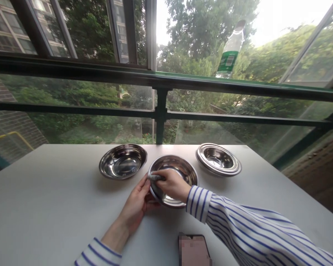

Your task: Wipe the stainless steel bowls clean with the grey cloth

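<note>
the left hand point(137, 205) pinches the near-left side of the middle bowl point(181, 170), thumb by the rim, fingers partly hidden. the right hand point(172, 183), over the bowl, pinches a small grey item point(155, 177) at its left rim; its kind is unclear. on the worktop point(58, 207), a bowl sits far left, a rimmed dish point(218, 160) far right, a phone point(194, 249) near.

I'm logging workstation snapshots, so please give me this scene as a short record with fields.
Left hand: at the left side of the middle bowl
Right hand: holding a small grey object over that bowl's left rim
Bowls: left bowl, middle bowl, right bowl with a wide rim; all shiny metal
Near edge: phone
Surface: white table
Behind: green-labelled bottle on the railing
Object's identity: unclear
</note>
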{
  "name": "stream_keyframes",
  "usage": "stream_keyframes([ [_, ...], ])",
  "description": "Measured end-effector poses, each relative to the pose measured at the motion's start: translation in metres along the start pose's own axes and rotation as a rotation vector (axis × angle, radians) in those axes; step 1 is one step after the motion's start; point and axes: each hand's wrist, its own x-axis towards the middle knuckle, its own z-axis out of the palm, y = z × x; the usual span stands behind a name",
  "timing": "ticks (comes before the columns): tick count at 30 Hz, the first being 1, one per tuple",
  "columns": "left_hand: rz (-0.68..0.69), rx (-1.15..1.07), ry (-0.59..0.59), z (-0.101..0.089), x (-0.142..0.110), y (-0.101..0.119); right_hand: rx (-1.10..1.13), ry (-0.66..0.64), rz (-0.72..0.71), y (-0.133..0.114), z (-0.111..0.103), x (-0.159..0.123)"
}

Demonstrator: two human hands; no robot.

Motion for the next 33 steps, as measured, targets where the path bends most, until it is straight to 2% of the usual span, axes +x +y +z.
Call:
stream_keyframes([
  [3,0.033,-0.012,0.04,0.0,-0.003,0.001,0.004,-0.04,-0.042,-0.003,-0.002,-0.01],
  [6,0.056,0.009,0.059,0.0,-0.003,0.0,-0.009,-0.159,-0.134,-0.004,-0.011,-0.029],
  [8,0.058,0.033,0.059,0.002,-0.003,-0.002,-0.092,-0.237,-0.238,-0.004,-0.013,-0.039],
  [10,0.08,0.04,0.062,0.003,-0.002,-0.005,-0.146,-0.166,-0.278,-0.005,-0.01,-0.043],
  [13,0.149,0.012,0.101,0.001,0.001,-0.008,-0.171,0.036,-0.27,-0.007,0.001,-0.043],
  [15,0.186,0.016,0.128,-0.002,0.002,-0.008,-0.254,-0.02,-0.323,-0.006,0.001,-0.048],
  [17,0.211,0.048,0.139,-0.005,0.002,-0.008,-0.389,-0.16,-0.365,-0.002,-0.006,-0.056],
  [19,0.234,0.087,0.136,-0.004,0.002,-0.007,-0.498,-0.214,-0.333,0.003,-0.014,-0.063],
  [21,0.256,0.109,0.144,0.0,0.002,-0.007,-0.476,-0.176,-0.305,0.004,-0.015,-0.065],
  [23,0.25,0.12,0.152,0.003,0.002,-0.009,-0.36,-0.083,-0.3,0.004,-0.006,-0.062],
  [25,0.239,0.119,0.159,0.004,0.001,-0.009,-0.254,0.086,-0.264,0.004,0.004,-0.058],
  [26,0.24,0.117,0.166,0.004,0.0,-0.009,-0.23,0.123,-0.254,0.005,0.007,-0.057],
  [28,0.253,0.11,0.179,0.003,-0.001,-0.009,-0.268,0.02,-0.304,0.01,0.005,-0.06],
  [30,0.264,0.121,0.18,0.003,-0.001,-0.009,-0.384,-0.081,-0.282,0.016,-0.002,-0.064],
  [31,0.266,0.129,0.174,0.004,-0.001,-0.009,-0.404,-0.081,-0.252,0.018,-0.005,-0.065],
  [33,0.262,0.132,0.16,0.008,-0.001,-0.01,-0.306,-0.002,-0.212,0.019,-0.003,-0.063],
])
